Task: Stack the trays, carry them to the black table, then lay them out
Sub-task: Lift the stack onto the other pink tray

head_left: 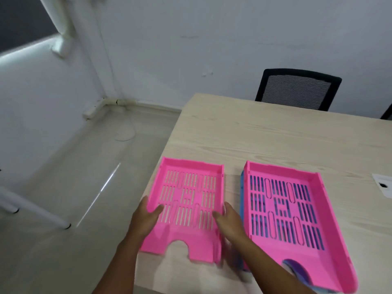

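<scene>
Head view shows a pale wood table (265,132) by white walls and a black chair (297,90) far right, both hands' fingers (158,209) gripping the left pink tray (188,209) at its near-left corner, beside the pink-topped stack (297,213), right hand (230,221) between them.

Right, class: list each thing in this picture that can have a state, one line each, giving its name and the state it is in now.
Left pink tray: empty, gripped on both sides, overhanging the table's near edge.
Right pink tray: empty, nested on a blue tray.
Blue tray: under the right pink tray, mostly hidden.
Left hand: holding the left pink tray's left side.
Right hand: holding that tray's right side.
Chair: unoccupied, behind the table.
</scene>
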The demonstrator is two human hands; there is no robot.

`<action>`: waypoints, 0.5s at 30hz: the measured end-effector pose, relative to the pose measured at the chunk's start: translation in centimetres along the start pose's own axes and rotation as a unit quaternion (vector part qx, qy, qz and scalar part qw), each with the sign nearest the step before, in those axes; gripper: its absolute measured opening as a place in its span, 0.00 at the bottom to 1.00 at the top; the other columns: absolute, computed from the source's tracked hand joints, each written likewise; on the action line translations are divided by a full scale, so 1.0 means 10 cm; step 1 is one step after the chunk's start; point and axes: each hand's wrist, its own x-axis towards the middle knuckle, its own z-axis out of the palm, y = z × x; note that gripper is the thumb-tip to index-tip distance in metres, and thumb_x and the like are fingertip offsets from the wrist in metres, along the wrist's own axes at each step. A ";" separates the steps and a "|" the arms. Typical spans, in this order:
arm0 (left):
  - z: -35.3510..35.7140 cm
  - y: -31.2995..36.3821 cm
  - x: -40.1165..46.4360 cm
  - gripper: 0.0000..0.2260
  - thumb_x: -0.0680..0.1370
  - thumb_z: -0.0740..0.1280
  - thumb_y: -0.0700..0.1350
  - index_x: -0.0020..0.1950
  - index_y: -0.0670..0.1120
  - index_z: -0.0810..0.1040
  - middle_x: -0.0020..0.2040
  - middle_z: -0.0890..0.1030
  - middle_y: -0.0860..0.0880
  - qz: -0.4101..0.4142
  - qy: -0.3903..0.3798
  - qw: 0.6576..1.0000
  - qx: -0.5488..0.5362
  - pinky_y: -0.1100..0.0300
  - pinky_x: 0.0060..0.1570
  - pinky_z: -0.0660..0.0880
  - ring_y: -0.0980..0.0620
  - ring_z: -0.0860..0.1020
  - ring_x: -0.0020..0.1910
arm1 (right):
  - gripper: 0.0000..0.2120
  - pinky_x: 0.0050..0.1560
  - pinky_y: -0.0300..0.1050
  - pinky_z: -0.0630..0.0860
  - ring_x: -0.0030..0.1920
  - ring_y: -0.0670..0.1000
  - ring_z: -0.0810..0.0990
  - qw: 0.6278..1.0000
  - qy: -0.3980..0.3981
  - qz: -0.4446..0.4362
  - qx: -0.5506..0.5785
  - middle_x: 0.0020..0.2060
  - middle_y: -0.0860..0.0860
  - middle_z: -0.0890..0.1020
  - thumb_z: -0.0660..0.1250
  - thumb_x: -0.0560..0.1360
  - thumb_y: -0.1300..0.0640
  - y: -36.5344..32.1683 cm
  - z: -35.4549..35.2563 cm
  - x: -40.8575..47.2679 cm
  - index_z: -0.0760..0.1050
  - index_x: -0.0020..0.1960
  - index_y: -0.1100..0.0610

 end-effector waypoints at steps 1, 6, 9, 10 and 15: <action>0.00 -0.04 0.02 0.34 0.79 0.69 0.50 0.81 0.44 0.59 0.80 0.63 0.42 -0.003 -0.014 1.000 -0.002 0.47 0.74 0.63 0.42 0.65 0.78 | 0.17 0.56 0.41 0.69 0.59 0.54 0.78 1.000 -0.006 0.009 -0.006 0.64 0.49 0.78 0.62 0.82 0.57 0.05 0.04 0.03 0.71 0.69 0.59; -0.08 -0.21 0.16 0.30 0.78 0.72 0.47 0.77 0.43 0.67 0.75 0.72 0.42 -0.010 -0.017 0.999 -0.048 0.45 0.71 0.69 0.42 0.72 0.72 | 0.21 0.66 0.54 0.75 0.64 0.56 0.78 1.000 0.007 0.007 0.012 0.69 0.54 0.77 0.62 0.82 0.54 0.21 0.16 0.13 0.69 0.73 0.57; -0.15 -0.26 0.19 0.22 0.75 0.74 0.47 0.69 0.52 0.77 0.66 0.80 0.40 0.005 0.008 0.995 -0.101 0.40 0.64 0.76 0.41 0.81 0.63 | 0.22 0.66 0.62 0.76 0.65 0.56 0.80 0.998 0.029 -0.024 0.051 0.69 0.53 0.79 0.62 0.82 0.55 0.13 0.11 0.11 0.67 0.75 0.50; -0.17 -0.25 0.20 0.17 0.74 0.74 0.48 0.62 0.58 0.81 0.63 0.82 0.40 0.013 0.011 0.993 -0.113 0.40 0.60 0.79 0.42 0.83 0.59 | 0.20 0.64 0.60 0.78 0.62 0.55 0.82 0.997 0.034 -0.043 0.061 0.65 0.52 0.81 0.61 0.82 0.58 0.04 0.05 0.05 0.69 0.74 0.50; -0.21 0.15 0.06 0.19 0.74 0.75 0.46 0.65 0.55 0.81 0.61 0.83 0.42 0.075 -0.015 0.980 -0.185 0.37 0.60 0.78 0.41 0.84 0.56 | 0.23 0.61 0.49 0.79 0.57 0.47 0.81 0.988 0.075 -0.106 0.086 0.64 0.47 0.79 0.58 0.83 0.64 -0.21 -0.30 -0.12 0.66 0.77 0.53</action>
